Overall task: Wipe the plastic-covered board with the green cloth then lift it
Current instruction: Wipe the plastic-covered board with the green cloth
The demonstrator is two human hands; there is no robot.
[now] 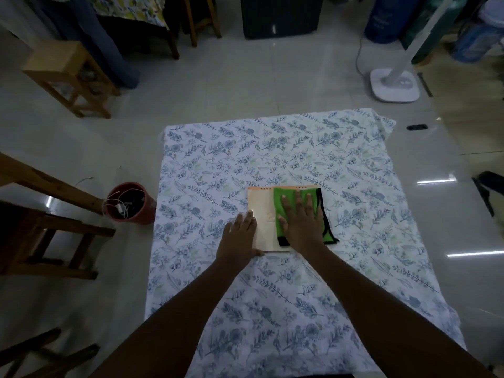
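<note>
A pale, shiny plastic-covered board (261, 211) lies flat on a floral sheet (286, 154) spread over the floor. A green cloth (283, 205) with black edging covers the board's right half and hangs past its right side. My right hand (300, 219) presses flat on the cloth, fingers spread and pointing away from me. At the board's left edge my left hand (241, 236) lies flat, fingers together, its thumb near the front left corner.
A red pot (131, 204) holding cables stands on the tiles left of the sheet. Wooden stools (68, 77) and chair frames sit along the left. A white fan base (394, 84) is at the far right, a dark box (281, 17) behind.
</note>
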